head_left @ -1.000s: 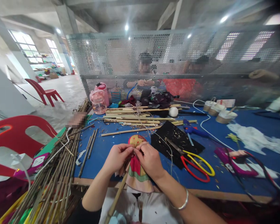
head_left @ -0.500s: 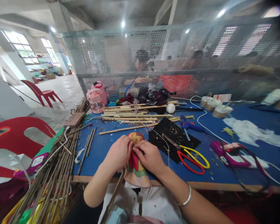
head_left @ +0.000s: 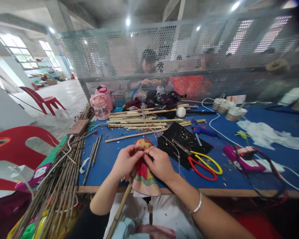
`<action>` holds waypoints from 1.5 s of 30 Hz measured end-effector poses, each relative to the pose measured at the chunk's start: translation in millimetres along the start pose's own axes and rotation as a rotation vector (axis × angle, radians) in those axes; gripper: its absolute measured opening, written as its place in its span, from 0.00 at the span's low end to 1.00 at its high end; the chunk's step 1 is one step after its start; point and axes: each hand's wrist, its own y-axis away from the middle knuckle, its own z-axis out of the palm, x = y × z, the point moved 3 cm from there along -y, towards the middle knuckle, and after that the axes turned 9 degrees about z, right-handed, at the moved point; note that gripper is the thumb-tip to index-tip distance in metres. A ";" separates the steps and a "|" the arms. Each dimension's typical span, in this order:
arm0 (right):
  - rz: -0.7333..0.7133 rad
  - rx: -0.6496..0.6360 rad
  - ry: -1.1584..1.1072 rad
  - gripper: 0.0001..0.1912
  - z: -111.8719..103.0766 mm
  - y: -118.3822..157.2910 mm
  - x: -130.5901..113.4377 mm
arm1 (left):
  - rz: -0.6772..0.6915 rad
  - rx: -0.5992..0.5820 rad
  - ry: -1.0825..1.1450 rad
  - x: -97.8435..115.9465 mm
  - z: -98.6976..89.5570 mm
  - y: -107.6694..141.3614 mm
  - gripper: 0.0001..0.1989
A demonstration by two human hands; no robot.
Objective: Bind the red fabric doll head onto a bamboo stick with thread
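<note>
A patterned cloth [head_left: 147,186] in red, green and cream is gathered below a rounded, bulging top, and its lower part flares like a skirt over the table's front edge. My left hand [head_left: 128,159] pinches the gathered neck from the left. From the other side my right hand [head_left: 160,164] is closed on the same neck, fingertips almost meeting the left ones. Whatever fine thing may lie between the fingertips is too small to make out. A bamboo stick [head_left: 121,209] slants from my lap up under my left hand, and its upper end is hidden by hand and cloth.
Right of my hands, scissors [head_left: 204,162] with red and yellow handles lie partly on black cloth [head_left: 189,139]. A blue glue gun [head_left: 201,129] sits behind them. Bamboo sticks [head_left: 139,122] lie across the back. Thin brown stalks [head_left: 69,169] are heaped at the left edge.
My left fingers have shifted slightly at the cloth's neck, with the thumb now stretched toward the right hand. The view has moved a little; both hands still grip the cloth.
</note>
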 end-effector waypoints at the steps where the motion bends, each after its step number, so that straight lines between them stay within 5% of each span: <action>1: 0.002 -0.010 0.002 0.09 -1.0 0.7 -0.7 | 0.000 0.027 -0.063 -1.5 -0.9 -0.7 0.14; 8: 0.226 -0.106 0.259 0.16 -9.2 14.5 8.1 | 0.094 0.223 -0.533 -6.7 -15.9 1.1 0.11; 13: 0.291 -0.209 0.404 0.15 -4.9 20.5 17.3 | 0.092 0.232 -0.697 -13.1 -16.4 0.7 0.12; 23: 0.251 -0.240 0.414 0.14 -1.8 19.2 21.5 | 0.054 0.260 -0.573 -23.7 -24.3 1.6 0.08; 26: 0.322 -0.174 0.276 0.17 -7.0 18.8 22.5 | 0.059 0.235 -0.391 -27.9 -27.4 0.4 0.09; 30: 0.279 -0.020 -0.195 0.15 -14.0 14.8 14.5 | 0.048 0.168 -0.154 -29.7 -23.6 0.6 0.16; 34: 0.328 -0.228 -0.625 0.15 -2.9 9.2 6.4 | 0.013 0.071 0.112 -26.5 -14.3 1.4 0.16; 37: 0.434 -0.363 -0.671 0.16 6.1 6.3 4.6 | 0.102 0.070 -0.127 -19.4 -14.7 0.8 0.13; 40: 0.392 -0.300 -0.508 0.15 4.9 4.5 4.2 | 0.159 0.078 -0.414 -14.4 -15.7 0.9 0.11; 45: 0.425 -0.316 -0.433 0.16 2.0 6.9 6.9 | 0.162 0.098 -0.464 -15.4 -12.0 3.2 0.10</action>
